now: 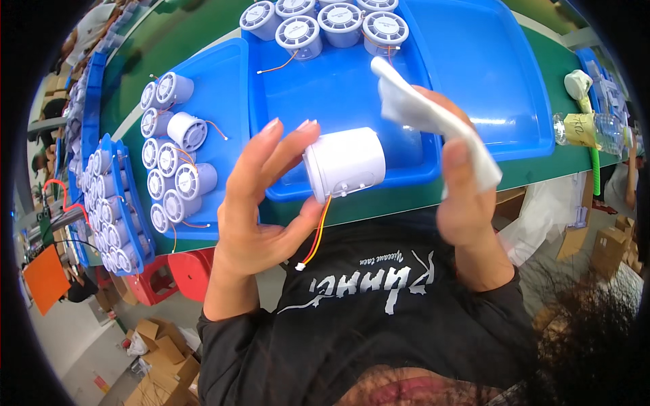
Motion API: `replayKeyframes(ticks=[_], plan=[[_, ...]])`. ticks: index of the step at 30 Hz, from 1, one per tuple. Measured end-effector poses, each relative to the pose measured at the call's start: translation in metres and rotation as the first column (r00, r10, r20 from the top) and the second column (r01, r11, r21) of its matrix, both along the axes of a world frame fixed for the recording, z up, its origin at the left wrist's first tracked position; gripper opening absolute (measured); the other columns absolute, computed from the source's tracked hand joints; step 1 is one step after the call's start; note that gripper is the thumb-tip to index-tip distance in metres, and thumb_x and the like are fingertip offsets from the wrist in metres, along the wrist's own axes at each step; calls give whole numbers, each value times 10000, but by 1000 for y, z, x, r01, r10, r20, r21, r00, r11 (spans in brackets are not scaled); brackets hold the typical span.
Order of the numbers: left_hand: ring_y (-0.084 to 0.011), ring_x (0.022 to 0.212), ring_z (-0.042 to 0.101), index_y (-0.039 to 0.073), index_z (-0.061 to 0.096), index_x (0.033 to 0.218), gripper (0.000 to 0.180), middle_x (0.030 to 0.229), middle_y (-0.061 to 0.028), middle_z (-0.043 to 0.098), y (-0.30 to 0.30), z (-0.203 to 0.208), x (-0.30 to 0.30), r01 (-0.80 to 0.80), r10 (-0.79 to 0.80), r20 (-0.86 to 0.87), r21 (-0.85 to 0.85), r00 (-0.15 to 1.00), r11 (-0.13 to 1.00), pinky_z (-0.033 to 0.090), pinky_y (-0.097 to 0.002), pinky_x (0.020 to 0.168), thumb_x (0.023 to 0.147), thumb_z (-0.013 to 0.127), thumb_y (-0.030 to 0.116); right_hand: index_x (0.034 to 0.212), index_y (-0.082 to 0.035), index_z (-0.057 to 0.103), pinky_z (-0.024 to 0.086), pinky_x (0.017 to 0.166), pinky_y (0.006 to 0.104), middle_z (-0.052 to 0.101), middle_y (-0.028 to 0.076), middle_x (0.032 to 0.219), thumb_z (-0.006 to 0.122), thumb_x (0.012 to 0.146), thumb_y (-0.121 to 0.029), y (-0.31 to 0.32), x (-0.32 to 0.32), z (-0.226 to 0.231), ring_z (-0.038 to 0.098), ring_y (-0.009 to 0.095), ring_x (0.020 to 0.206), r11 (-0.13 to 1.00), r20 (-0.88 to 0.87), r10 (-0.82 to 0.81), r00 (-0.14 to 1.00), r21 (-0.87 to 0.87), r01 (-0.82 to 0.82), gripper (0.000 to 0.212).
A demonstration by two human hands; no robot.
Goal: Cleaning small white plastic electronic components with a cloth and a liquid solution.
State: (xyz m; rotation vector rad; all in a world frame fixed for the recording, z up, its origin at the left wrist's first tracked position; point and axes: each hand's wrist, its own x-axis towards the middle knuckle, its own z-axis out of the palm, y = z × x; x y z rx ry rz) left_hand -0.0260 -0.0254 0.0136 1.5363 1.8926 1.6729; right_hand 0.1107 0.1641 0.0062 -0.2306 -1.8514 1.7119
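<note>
My left hand (254,203) grips a white cylindrical fan-like unit (349,162) by its left end, thumb below and fingers above. The unit lies sideways in the air over the near edge of the middle blue tray (325,88). Red and yellow wires (319,233) hang from its underside, ending in a small white plug. To its right, my right hand (467,183) holds a folded white cloth (433,115) between thumb and fingers, apart from the unit. Part of the right hand is hidden behind the cloth.
Several similar white units (342,24) stand at the far end of the middle tray; more fill the left blue tray (233,74). Another blue tray (487,81) is at right. Beyond it lies a clear plastic bottle (609,134). A red stool (193,274) stands below the table's left side.
</note>
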Motion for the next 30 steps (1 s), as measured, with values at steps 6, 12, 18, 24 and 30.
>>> replayKeyframes(ticks=[6, 12, 18, 24, 30], plan=[[-367, 1182, 579, -63, 327, 1405, 824, 1223, -269, 594, -12, 2, 10, -130, 127, -101, -26, 987, 991, 454, -417, 1004, 680, 705, -157, 1239, -53, 605, 426, 987, 390, 607, 89, 1245, 651, 826, -181, -16, -13, 14, 578, 262, 1149, 598, 1, 51, 999, 801, -32, 435], [-385, 1186, 573, -39, 316, 1420, 841, 1232, -270, 589, -8, 1, 4, -86, 85, -87, -8, 993, 996, 433, -443, 1021, 678, 690, -166, 1245, 57, 549, 471, 926, 328, 645, 138, 1143, 420, 1026, -323, 4, 4, -6, 624, 210, 1048, 849, 114, 116, 987, -527, -39, 457], [-390, 1196, 565, -32, 295, 1431, 853, 1245, -273, 581, -8, 0, 2, -71, 70, -86, -16, 994, 997, 432, -444, 1018, 685, 689, -162, 1246, 45, 532, 500, 925, 391, 640, 155, 1160, 422, 1020, -305, 11, 7, -14, 633, 249, 1066, 670, 62, 87, 994, -742, -13, 430], [-380, 1202, 563, -33, 297, 1429, 843, 1259, -271, 572, -7, 0, -2, -46, 41, -111, -44, 993, 998, 435, -438, 1018, 692, 687, -156, 1254, 50, 517, 494, 947, 423, 624, 171, 1197, 400, 1023, -301, 12, 6, -14, 624, 275, 1090, 609, 12, 136, 991, -790, -74, 436], [-324, 1191, 577, 0, 472, 1341, 644, 1309, -166, 575, -13, 21, -36, -197, 78, -384, -279, 920, 940, 483, -364, 969, 737, 683, -72, 1276, 61, 487, 488, 960, 441, 610, 186, 1219, 369, 1026, -299, 10, 4, -11, 609, 295, 1121, 537, -55, 170, 984, -832, -139, 454]])
